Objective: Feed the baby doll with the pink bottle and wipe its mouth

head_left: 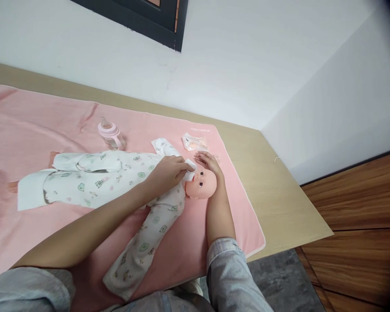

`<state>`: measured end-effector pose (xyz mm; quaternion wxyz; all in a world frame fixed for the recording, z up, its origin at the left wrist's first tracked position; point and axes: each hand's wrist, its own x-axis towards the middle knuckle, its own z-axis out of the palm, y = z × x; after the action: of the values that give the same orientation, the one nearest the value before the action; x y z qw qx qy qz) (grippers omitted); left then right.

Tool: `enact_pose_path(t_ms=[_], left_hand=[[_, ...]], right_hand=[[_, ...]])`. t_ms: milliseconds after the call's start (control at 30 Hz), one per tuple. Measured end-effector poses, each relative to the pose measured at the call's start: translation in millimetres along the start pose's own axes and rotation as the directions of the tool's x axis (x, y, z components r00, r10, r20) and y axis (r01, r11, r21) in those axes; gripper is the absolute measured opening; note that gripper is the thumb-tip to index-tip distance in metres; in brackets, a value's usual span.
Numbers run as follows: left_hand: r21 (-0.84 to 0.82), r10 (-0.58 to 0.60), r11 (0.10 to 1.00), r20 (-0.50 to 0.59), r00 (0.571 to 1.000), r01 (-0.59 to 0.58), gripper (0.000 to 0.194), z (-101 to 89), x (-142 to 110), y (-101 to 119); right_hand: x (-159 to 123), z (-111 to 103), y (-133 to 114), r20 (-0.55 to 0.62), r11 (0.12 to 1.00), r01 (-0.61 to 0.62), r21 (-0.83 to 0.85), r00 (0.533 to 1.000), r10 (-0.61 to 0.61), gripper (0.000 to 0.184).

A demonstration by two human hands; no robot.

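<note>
- Here's the table (273, 186), pale top showing along the far side and at the right end.
- Over it, the pink blanket (42, 117), a few creases at the left!
- On that, the doll (117, 177), face up, head to the right.
- Bottle (112, 136) just beyond its legs.
- And the packet (195, 142), near the head.

A white wall (221, 78) bears a dark frame (149, 28) above a pale table (273, 190), near grey floor (276, 277) and wood-grained panels (360, 208).

The doll (208, 186) looks smooth plastic, its suit (99, 184) matt cloth, the blanket (45, 117) fleecy.
</note>
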<state>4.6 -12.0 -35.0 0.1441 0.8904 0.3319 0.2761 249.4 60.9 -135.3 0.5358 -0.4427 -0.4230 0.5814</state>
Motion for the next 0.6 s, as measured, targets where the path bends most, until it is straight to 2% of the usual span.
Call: enact_pose_path(t_ms=[100,200,300,367,467,533,600], left_hand=[[-0.027,-0.018,0.999,-0.007,1.000,0.018,0.033,-4.8,1.0,-1.0],[-0.086,-0.019,0.996,-0.076,0.997,0.013,0.030,-12.3,1.2,-5.3],[-0.073,-0.020,0.997,-0.156,0.988,0.008,0.027,-22.0,0.4,-11.3],[-0.046,-0.036,0.999,-0.192,0.981,0.027,0.026,-29.1,-0.3,-14.7],[-0.032,-0.081,0.997,-0.205,0.975,0.076,0.024,-38.9,-1.1,-18.3],[-0.028,-0.090,0.996,-0.204,0.975,0.086,0.024,-44.1,-1.5,-19.7],[-0.028,-0.084,0.996,-0.210,0.974,0.080,0.024,-48.3,-2.0,-20.3]], right_hand=[[-4.3,3.6,-3.8,-0.003,1.000,0.003,0.019,1.000,-0.003,0.031],[-9.5,5.9,-14.8,0.009,0.998,0.049,0.049,0.999,-0.050,0.034],[-19.5,10.6,-41.8,0.034,0.989,0.149,-0.012,0.988,-0.148,0.029],[-32.4,19.8,-68.8,0.122,0.960,0.238,-0.146,0.968,-0.222,0.026],[-60.3,47.4,-110.7,0.316,0.826,0.434,-0.360,0.890,-0.329,0.025],[-79.4,72.5,-130.0,0.454,0.704,0.517,-0.486,0.838,-0.303,0.023],[-93.8,97.2,-138.3,0.520,0.573,0.561,-0.598,0.815,-0.255,0.020]])
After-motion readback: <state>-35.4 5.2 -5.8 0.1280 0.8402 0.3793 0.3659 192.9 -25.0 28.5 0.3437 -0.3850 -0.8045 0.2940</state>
